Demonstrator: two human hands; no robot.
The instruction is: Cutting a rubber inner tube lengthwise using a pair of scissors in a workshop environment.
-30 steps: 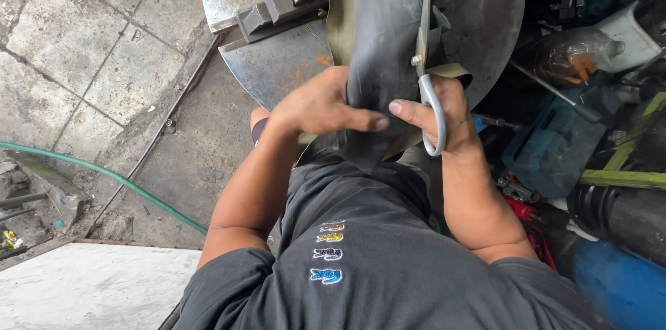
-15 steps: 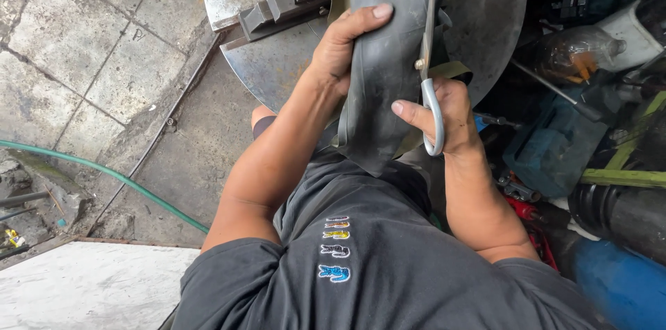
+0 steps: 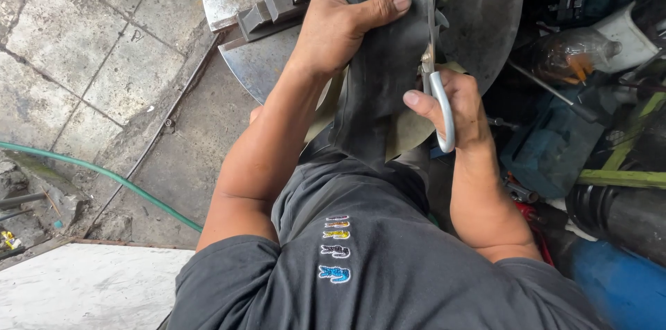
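Note:
A black rubber inner tube hangs flat in front of my chest. My left hand grips its upper left part, thumb laid across the front. My right hand holds grey-handled metal scissors, blades pointing up along the tube's right edge. Both hands work over a round metal disc with a clamp jaw at its left.
A green hose crosses the cracked concrete floor at left. A pale slab lies at lower left. On the right are cluttered tools, a plastic bottle, a blue-green case and a blue drum.
My left hand has slid up the tube from its middle to its upper part. The right hand and scissors stayed nearly in place, with the blades reaching higher along the edge.

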